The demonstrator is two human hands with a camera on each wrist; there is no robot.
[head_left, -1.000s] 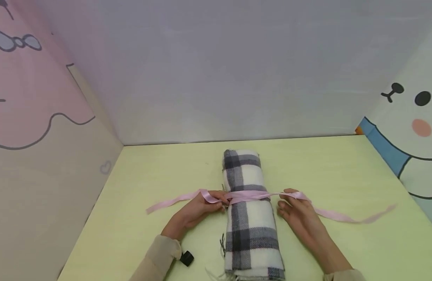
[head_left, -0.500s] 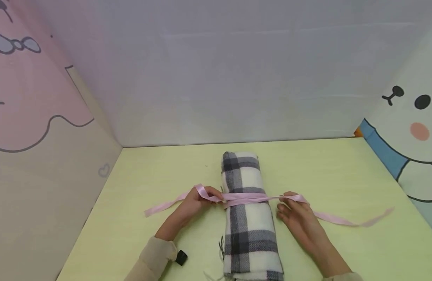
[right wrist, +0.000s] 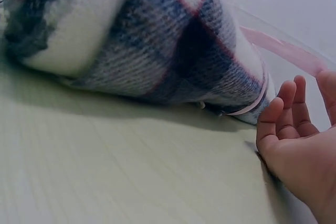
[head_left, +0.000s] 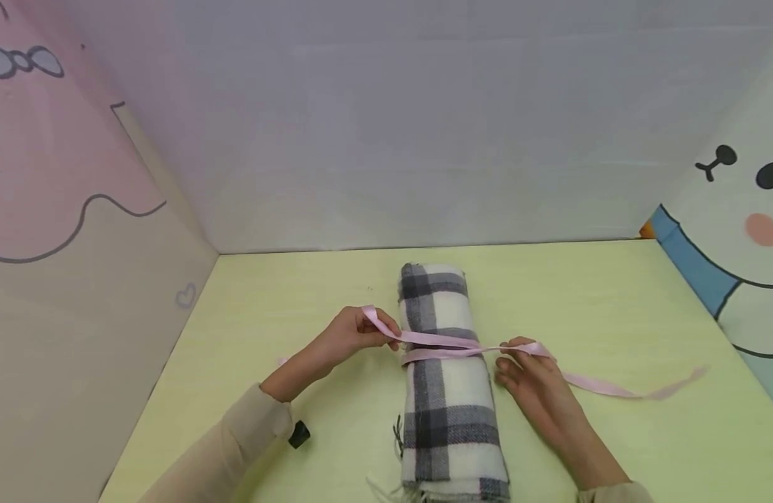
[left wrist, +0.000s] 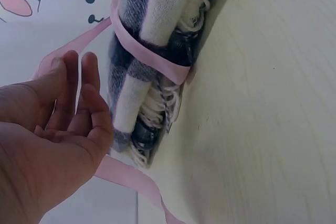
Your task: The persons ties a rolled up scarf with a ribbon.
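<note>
The pink ribbon, flat and satiny, wraps around the middle of the rolled plaid scarf, a soft woolly cylinder in white, grey and black with fringe at its near end. It lies lengthwise between my 2 hands on the pale yellow-green table, whose surface shows a fine wood grain. My left hand sits just beside the roll on its left and pinches 1 ribbon end between thumb and fingers, lifting it above the table so the strip slants up from the scarf. In the left wrist view more of that ribbon curls loosely below my palm. My right hand rests on the table just right of the roll; the other ribbon end passes over its fingertips, which seem to nip it, though I cannot tell for certain, and then trails away to the right across the table. A beige sleeve covers my left forearm.
</note>
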